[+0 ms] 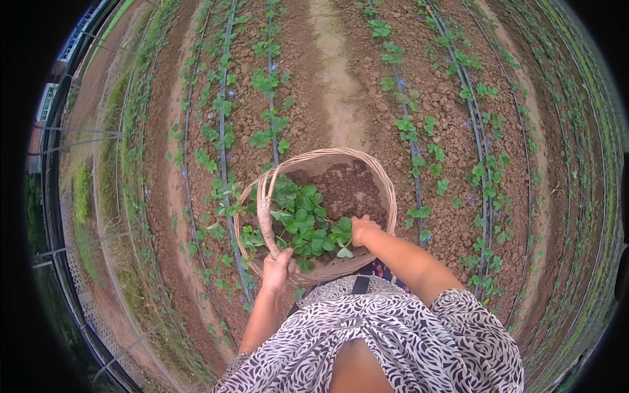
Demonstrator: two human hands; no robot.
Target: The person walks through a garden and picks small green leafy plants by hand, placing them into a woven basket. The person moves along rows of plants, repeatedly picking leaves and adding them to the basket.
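A round wicker basket (390, 196) is held in front of my body, with dark soil (351, 189) in its far right part. Leafy green seedlings, which look like strawberry plants (307, 221), lie in its left and middle. My left hand (277, 270) grips the lower end of the basket's wrapped handle (266, 221) at the near left rim. Over the right side of the basket, my right hand (363, 229) reaches in at the edge of the leaves. Its fingertips are partly hidden, and whether they hold a stem cannot be told.
Planted soil beds run away on both sides, with drip irrigation hoses (223, 123) (471, 98) along the rows of young plants. A bare dirt path (339, 73) lies ahead between the beds. Metal frame bars (83, 245) stand at the far left.
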